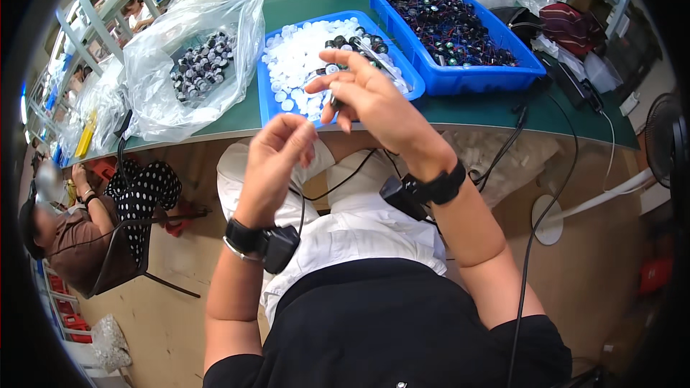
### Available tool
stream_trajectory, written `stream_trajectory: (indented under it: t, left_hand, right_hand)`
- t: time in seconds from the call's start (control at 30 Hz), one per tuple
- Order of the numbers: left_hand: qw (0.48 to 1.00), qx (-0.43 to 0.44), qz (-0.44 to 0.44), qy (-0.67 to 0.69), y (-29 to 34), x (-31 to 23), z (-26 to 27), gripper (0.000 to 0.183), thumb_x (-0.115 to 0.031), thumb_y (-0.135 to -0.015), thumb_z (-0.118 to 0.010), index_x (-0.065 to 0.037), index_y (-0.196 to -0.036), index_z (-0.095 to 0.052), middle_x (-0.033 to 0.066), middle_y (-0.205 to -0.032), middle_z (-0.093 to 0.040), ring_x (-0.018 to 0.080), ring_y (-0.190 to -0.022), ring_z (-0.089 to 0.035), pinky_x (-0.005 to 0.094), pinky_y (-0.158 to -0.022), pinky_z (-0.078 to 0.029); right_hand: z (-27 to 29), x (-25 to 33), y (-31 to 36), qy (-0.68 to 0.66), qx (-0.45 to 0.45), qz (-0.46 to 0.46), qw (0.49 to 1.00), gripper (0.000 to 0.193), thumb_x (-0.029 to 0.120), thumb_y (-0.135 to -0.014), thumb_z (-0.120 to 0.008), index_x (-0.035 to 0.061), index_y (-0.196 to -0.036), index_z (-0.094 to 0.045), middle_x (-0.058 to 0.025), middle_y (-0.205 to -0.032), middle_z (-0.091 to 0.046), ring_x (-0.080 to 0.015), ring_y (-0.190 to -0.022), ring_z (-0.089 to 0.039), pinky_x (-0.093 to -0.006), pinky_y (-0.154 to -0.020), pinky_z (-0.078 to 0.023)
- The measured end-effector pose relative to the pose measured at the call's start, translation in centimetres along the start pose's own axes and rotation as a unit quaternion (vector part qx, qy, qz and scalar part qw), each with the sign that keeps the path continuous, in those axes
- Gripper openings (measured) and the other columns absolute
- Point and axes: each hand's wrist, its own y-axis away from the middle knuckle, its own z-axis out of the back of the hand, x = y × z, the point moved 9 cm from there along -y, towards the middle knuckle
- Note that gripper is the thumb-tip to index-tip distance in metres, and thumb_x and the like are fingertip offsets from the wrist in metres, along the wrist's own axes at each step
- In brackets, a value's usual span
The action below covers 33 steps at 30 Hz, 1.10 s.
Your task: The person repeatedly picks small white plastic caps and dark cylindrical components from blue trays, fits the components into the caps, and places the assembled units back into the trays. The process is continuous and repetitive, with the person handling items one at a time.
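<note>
Blk shirt (402, 323), L hand (279, 151), R hand (375, 104) nr tray (267, 109) w/ white pcs (293, 57)

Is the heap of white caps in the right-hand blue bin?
No, the white caps lie in the smaller blue tray, left of the blue bin heaped with dark wired parts.

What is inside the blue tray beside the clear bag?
White discs and some black round pieces; what lies behind the right hand or beneath the top layer cannot be seen.
</note>
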Motion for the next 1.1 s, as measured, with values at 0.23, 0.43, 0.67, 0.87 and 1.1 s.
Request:
stream_trajectory:
  t: [0.23, 0.43, 0.67, 0.87, 1.1]
  left_hand:
    - [0.986, -0.018, 0.083, 0.141, 3.7, 2.4, -2.3, 0.038, -0.016, -0.096, -0.057, -0.001, -0.130, -0.051, 0.0002, -0.094, -0.059, 0.0068, -0.071, -0.050, 0.0192, -0.060, -0.040]
    - [0.974, -0.011, 0.111, 0.195, 4.7, 4.6, -2.5, 0.039, -0.018, -0.098, -0.052, -0.002, -0.133, -0.049, 0.0004, -0.101, -0.056, 0.0086, -0.077, -0.047, 0.0218, -0.066, -0.041]
    - [0.969, 0.051, 0.137, 0.198, 5.8, 6.5, -2.8, 0.030, -0.024, -0.098, -0.054, -0.002, -0.117, -0.059, 0.0035, -0.084, -0.060, 0.0073, -0.071, -0.049, 0.0211, -0.063, -0.040]
    - [0.990, 0.003, 0.109, 0.090, 5.8, 6.3, -1.5, 0.020, -0.019, -0.095, -0.058, -0.002, -0.103, -0.065, 0.0001, -0.080, -0.062, 0.0057, -0.069, -0.052, 0.0211, -0.061, -0.039]
    - [0.994, -0.038, 0.091, 0.046, 6.2, 6.0, 0.0, 0.018, -0.018, -0.094, -0.060, -0.002, -0.099, -0.066, 0.0009, -0.085, -0.064, 0.0064, -0.071, -0.055, 0.0224, -0.065, -0.044]
  right_hand:
    - [-2.3, 0.0, 2.5, 0.049, 0.059, -0.007, 0.997, 0.052, 0.002, -0.095, -0.038, 0.0038, -0.145, -0.025, -0.0165, -0.131, -0.046, -0.0073, -0.070, -0.056, -0.0191, -0.055, -0.044]
    - [-1.5, -2.3, 4.4, -0.017, 0.050, -0.063, 0.997, 0.054, 0.003, -0.093, -0.047, 0.0041, -0.144, -0.027, -0.0166, -0.133, -0.046, -0.0083, -0.071, -0.053, -0.0211, -0.058, -0.046]
    - [-1.9, -5.6, 6.4, -0.102, 0.104, -0.154, 0.977, 0.055, 0.004, -0.094, -0.048, 0.0051, -0.145, -0.028, -0.0178, -0.136, -0.043, -0.0120, -0.078, -0.059, -0.0229, -0.061, -0.051]
    - [-2.3, -8.4, 7.4, -0.094, 0.099, -0.194, 0.971, 0.039, 0.007, -0.092, -0.054, -0.0054, -0.127, -0.043, -0.0154, -0.113, -0.058, -0.0164, -0.086, -0.063, -0.0292, -0.073, -0.055]
    - [-2.5, -11.2, 7.8, -0.032, 0.109, -0.245, 0.963, 0.022, 0.014, -0.091, -0.062, -0.0020, -0.105, -0.055, -0.0081, -0.091, -0.063, -0.0132, -0.079, -0.063, -0.0269, -0.069, -0.054]
